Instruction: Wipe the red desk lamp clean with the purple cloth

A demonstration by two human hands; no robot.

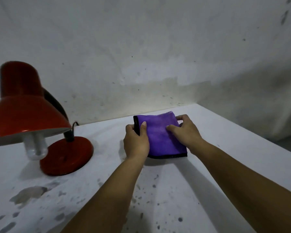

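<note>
The red desk lamp [29,113] stands at the left of the white table, its shade tilted toward me, a white bulb under it and a round red base below. A folded purple cloth [160,137] with a black hem lies flat on the table at centre. My left hand [136,142] grips the cloth's left edge, thumb on top and fingers curled round the hem. My right hand [185,130] holds the cloth's right side, fingers curled on its top and far edge. Both hands are well right of the lamp.
The white table [208,174] is stained with grey spots near the front. A stained white wall [141,47] rises close behind it. The lamp's black cord [75,124] runs off the back edge. The table's right edge slants away at the right.
</note>
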